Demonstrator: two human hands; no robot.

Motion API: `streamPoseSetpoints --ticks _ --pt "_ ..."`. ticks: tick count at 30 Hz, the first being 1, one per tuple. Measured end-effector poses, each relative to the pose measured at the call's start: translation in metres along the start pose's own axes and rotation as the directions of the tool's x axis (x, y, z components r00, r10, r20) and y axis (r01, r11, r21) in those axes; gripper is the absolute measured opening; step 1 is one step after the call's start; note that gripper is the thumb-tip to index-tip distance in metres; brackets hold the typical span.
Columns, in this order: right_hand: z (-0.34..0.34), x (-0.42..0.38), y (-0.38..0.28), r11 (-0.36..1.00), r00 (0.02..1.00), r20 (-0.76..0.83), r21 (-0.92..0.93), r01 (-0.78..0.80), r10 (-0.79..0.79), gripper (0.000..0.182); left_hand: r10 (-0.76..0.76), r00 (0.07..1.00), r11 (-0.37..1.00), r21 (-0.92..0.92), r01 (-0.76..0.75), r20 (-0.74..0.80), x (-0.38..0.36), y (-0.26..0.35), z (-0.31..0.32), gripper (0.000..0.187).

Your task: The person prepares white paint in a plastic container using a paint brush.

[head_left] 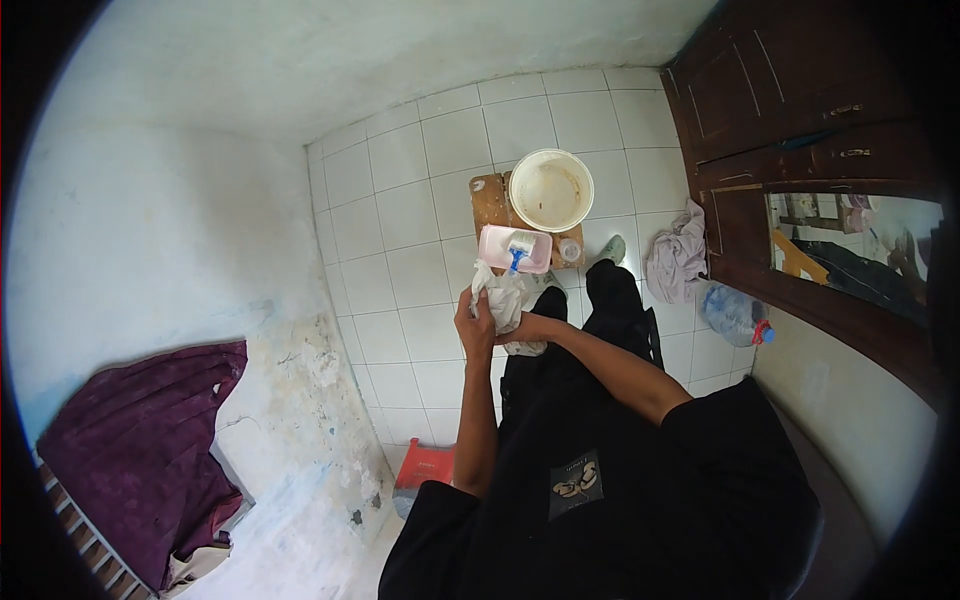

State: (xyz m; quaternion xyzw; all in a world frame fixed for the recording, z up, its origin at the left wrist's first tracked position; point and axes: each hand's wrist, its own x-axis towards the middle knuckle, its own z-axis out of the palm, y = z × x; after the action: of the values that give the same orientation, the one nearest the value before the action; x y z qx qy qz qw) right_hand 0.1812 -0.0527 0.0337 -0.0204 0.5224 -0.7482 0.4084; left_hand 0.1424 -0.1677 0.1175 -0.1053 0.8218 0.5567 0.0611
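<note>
Both hands are on a crumpled white cloth (pixel 503 296) in front of my body. My left hand (pixel 476 322) grips its left side, thumb and fingers closed on the material. From the right, my right hand (pixel 527 329) holds the lower part, its fingers partly hidden by the folds. Just beyond the cloth, a pink tray (pixel 488 247) carries a blue-handled paintbrush (pixel 516 258) with pale bristles. A white bucket (pixel 551 222) stands behind the tray, its inside stained. Beside the tray sits a small clear cup (pixel 569 250). All these rest on a low wooden stool (pixel 489 205).
At right stand a dark wooden cabinet (pixel 735 225) with a mirror (pixel 860 245), a bunched pale cloth (pixel 679 255) and a large clear water bottle (pixel 732 312). A red object (pixel 426 464) lies near the peeling left wall (pixel 300 400), where a purple curtain (pixel 150 450) hangs.
</note>
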Motion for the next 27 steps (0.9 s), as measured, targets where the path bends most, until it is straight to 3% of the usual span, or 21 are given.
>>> streamPoseSetpoints --ticks 7,9,27 --pt "-0.001 -0.003 -0.008 1.000 1.000 0.009 0.004 -0.017 0.017 0.070 -0.022 1.000 0.999 -0.027 0.022 0.007 -0.002 0.001 -0.001 0.021" --pt "-0.002 -0.003 -0.009 1.000 1.000 0.006 -0.004 -0.012 0.012 0.069 0.041 0.999 0.999 -0.015 -0.041 -0.008 -0.002 0.001 0.000 0.020" --pt "-0.007 0.004 -0.007 0.999 0.999 -0.028 -0.029 -0.027 0.026 0.067 0.093 0.994 0.994 -0.054 -0.096 -0.063 -0.005 0.001 -0.002 0.018"
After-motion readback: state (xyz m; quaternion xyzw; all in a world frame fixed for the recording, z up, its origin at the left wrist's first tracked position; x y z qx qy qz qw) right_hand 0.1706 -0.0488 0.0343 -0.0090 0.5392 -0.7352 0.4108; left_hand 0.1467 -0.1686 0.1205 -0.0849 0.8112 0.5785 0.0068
